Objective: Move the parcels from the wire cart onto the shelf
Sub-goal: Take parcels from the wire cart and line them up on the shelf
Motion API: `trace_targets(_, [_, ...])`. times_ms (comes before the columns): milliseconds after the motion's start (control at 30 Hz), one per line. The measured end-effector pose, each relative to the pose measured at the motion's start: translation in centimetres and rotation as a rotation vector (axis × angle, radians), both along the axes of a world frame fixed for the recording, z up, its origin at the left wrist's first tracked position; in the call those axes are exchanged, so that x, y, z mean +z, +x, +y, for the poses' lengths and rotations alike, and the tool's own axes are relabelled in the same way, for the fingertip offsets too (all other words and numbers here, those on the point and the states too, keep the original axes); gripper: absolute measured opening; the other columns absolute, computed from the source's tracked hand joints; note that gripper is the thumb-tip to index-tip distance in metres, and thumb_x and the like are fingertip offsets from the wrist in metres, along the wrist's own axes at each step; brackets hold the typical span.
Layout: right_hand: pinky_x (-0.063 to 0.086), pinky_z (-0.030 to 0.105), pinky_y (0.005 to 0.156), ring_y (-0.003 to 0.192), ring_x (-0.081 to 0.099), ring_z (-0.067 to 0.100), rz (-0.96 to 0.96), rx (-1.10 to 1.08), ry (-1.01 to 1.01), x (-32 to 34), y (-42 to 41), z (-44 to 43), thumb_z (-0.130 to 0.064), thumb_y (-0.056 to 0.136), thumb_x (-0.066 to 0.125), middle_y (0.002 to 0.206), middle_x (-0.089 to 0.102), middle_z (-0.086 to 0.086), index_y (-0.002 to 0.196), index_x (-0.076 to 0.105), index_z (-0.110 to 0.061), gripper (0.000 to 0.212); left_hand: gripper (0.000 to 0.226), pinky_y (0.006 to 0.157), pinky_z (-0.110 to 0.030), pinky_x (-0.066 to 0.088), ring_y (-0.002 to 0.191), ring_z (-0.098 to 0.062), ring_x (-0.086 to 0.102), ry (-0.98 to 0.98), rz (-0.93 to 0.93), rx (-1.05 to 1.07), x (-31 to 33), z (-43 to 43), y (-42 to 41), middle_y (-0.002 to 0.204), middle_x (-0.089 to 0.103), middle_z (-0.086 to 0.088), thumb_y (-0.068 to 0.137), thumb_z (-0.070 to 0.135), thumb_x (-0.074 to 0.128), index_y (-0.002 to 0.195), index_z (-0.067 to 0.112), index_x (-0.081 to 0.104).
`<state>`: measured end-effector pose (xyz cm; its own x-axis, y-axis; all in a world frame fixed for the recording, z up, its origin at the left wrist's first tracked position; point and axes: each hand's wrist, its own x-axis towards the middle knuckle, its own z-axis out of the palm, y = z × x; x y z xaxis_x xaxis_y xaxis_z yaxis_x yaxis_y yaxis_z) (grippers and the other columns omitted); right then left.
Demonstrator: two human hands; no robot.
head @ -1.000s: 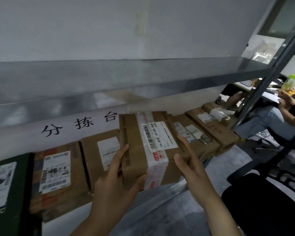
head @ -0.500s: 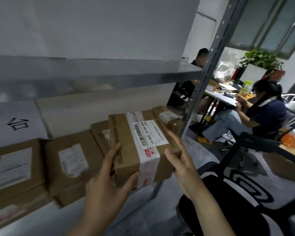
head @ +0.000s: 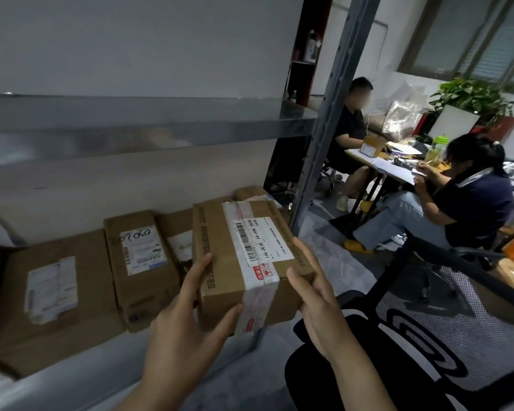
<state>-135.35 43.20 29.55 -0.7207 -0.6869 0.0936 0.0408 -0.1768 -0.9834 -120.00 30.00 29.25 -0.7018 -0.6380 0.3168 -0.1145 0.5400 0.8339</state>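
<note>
Parcel [head: 244,262] held over shelf [head: 57,381] front edge, right end (beside post [head: 324,143]). Left hand [head: 184,330] wrapped round near-left corner; right hand [head: 315,295] fingers straight, pressed against right side. Long axis pointed shelfward.

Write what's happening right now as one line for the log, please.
stage: parcel held at shelf front | left hand: grips near corner | right hand: presses right side | shelf: other parcels lined up
</note>
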Motion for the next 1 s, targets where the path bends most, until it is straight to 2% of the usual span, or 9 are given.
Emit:
trace_targets(100, [0.035, 0.048, 0.111, 0.126, 0.053, 0.015, -0.028, -0.020, -0.011, -0.5, -2.1, 0.5, -0.057, 0.061, 0.081, 0.134, 0.058, -0.006, 0.132, 0.047, -0.045, 0.079, 0.084, 0.066, 0.001, 0.042, 0.076, 0.013, 0.055, -0.034, -0.020, 0.005, -0.3, 0.4, -2.4, 0.105, 0.054, 0.029, 0.066, 0.051, 0.073, 0.127, 0.070, 0.018])
trace_targets(200, [0.036, 0.048, 0.111, 0.125, 0.054, 0.015, -0.048, -0.022, -0.013, -1.0, -4.5, 0.5, -0.055, 0.059, 0.083, 0.133, 0.059, -0.005, 0.134, 0.046, -0.042, 0.084, 0.086, 0.060, 0.004, 0.042, 0.069, 0.018, 0.049, 0.005, -0.038, -0.004, -0.7, 0.4, -4.9, 0.099, 0.046, 0.040, 0.067, 0.047, 0.076, 0.124, 0.073, 0.018])
trace_targets(333, [0.040, 0.042, 0.107, 0.122, 0.056, 0.015, -0.054, -0.026, -0.009, -0.8, -8.4, -0.6, -0.055, 0.055, 0.085, 0.131, 0.061, -0.005, 0.136, 0.045, -0.036, 0.092, 0.084, 0.061, 0.003, 0.042, 0.070, 0.019, 0.051, 0.030, -0.044, -0.005, -0.8, -0.5, -8.6, 0.098, 0.044, 0.043, 0.067, 0.051, 0.073, 0.121, 0.076, 0.013])
trace_targets(400, [0.043, 0.037, 0.103, 0.122, 0.057, 0.014, -0.042, -0.014, 0.002, -0.5, -10.4, -1.7, -0.056, 0.056, 0.084, 0.130, 0.062, -0.005, 0.134, 0.046, -0.036, 0.089, 0.083, 0.068, -0.004, 0.048, 0.078, 0.010, 0.059, 0.048, -0.056, -0.004, -0.8, -1.5, -10.4, 0.101, 0.053, 0.034, 0.067, 0.055, 0.069, 0.123, 0.075, 0.011])
trace_targets(467, [0.046, 0.033, 0.099, 0.120, 0.057, 0.014, -0.035, 0.005, 0.011, -0.3, -12.4, -2.9, -0.057, 0.058, 0.083, 0.128, 0.062, -0.006, 0.134, 0.047, -0.037, 0.086, 0.084, 0.079, -0.020, 0.055, 0.091, -0.002, 0.064, 0.070, -0.065, -0.005, -0.7, -2.7, -12.2, 0.106, 0.054, 0.027, 0.072, 0.050, 0.071, 0.127, 0.071, 0.011])
trace_targets(600, [0.053, 0.026, 0.089, 0.119, 0.059, 0.016, -0.058, 0.021, 0.010, -0.3, -16.1, -5.3, -0.056, 0.055, 0.084, 0.129, 0.062, -0.005, 0.138, 0.044, -0.031, 0.095, 0.087, 0.091, -0.031, 0.054, 0.103, -0.003, 0.061, 0.107, -0.078, -0.060, -0.9, -5.1, -15.5, 0.116, 0.050, 0.030, 0.077, 0.037, 0.073, 0.129, 0.071, 0.012])
trace_targets(800, [0.052, 0.027, 0.092, 0.119, 0.059, 0.018, -0.066, 0.056, -0.020, -1.1, -20.1, -6.9, -0.048, 0.066, 0.081, 0.129, 0.062, -0.003, 0.131, 0.052, -0.034, 0.073, 0.096, 0.091, -0.018, 0.048, 0.108, -0.005, 0.060, 0.065, -0.168, -0.120, -1.6, -6.9, -19.0, 0.127, 0.056, 0.014, 0.085, 0.025, 0.068, 0.118, 0.076, -0.006])
trace_targets(900, [0.053, 0.024, 0.087, 0.118, 0.059, 0.017, -0.053, 0.074, -0.031, -1.9, -21.8, -7.3, -0.029, 0.082, 0.067, 0.127, 0.063, -0.005, 0.131, 0.050, -0.032, 0.052, 0.095, 0.096, -0.021, 0.047, 0.113, -0.001, 0.056, 0.061, -0.167, -0.133, -2.2, -7.2, -20.0, 0.133, 0.051, 0.018, 0.088, 0.025, 0.064, 0.118, 0.080, -0.006])
trace_targets(1000, [0.052, 0.024, 0.089, 0.119, 0.058, 0.015, 0.027, 0.103, 0.006, -2.6, -23.2, -7.7, -0.017, 0.086, 0.056, 0.131, 0.060, -0.002, 0.137, 0.044, -0.028, 0.053, 0.088, 0.096, -0.020, 0.046, 0.117, -0.001, 0.054, 0.086, -0.149, -0.118, -3.1, -7.4, -21.0, 0.130, 0.047, 0.026, 0.089, 0.030, 0.061, 0.118, 0.081, -0.004])
